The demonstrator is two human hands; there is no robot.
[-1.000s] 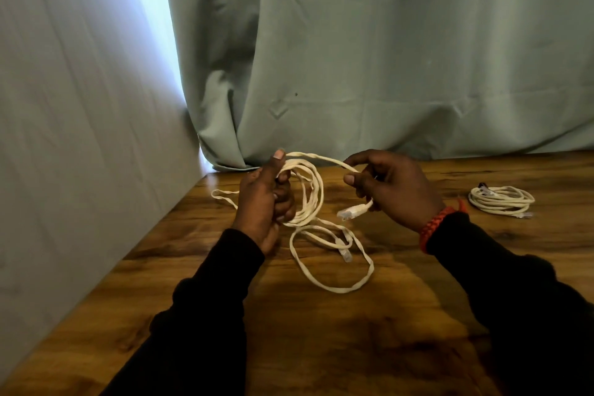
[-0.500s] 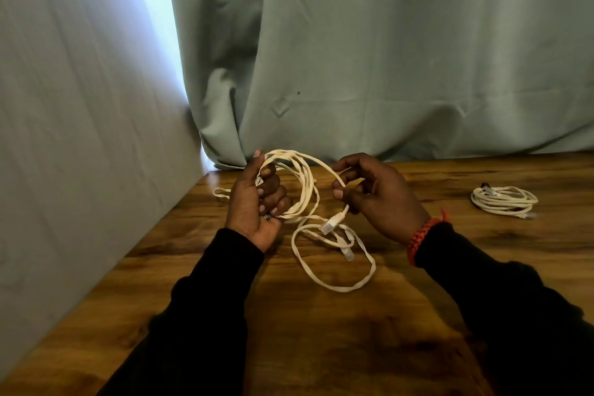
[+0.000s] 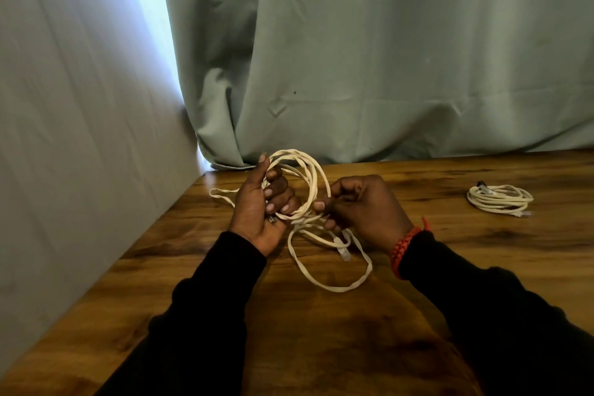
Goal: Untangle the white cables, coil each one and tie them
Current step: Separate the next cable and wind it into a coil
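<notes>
A flat white cable [image 3: 313,182] is partly wound into upright loops above the wooden table [image 3: 321,331]. My left hand [image 3: 262,206] grips the left side of those loops, fingers curled through them. My right hand [image 3: 363,207] pinches the cable at the loops' lower right edge. A loose length [image 3: 334,286] trails onto the table below my hands, with a clear plug [image 3: 344,252] lying inside that slack. Another strand [image 3: 221,194] runs out left behind my left hand. A second white cable [image 3: 498,199] lies coiled at the right.
A grey-green curtain [image 3: 385,58] hangs along the table's far edge. A pale wall [image 3: 80,138] borders the table on the left. A red braided band [image 3: 406,244] sits on my right wrist.
My right hand moved left and down toward the loops, bringing the cable end in against the coil. My left hand shifted slightly, keeping its grip on the loops.
</notes>
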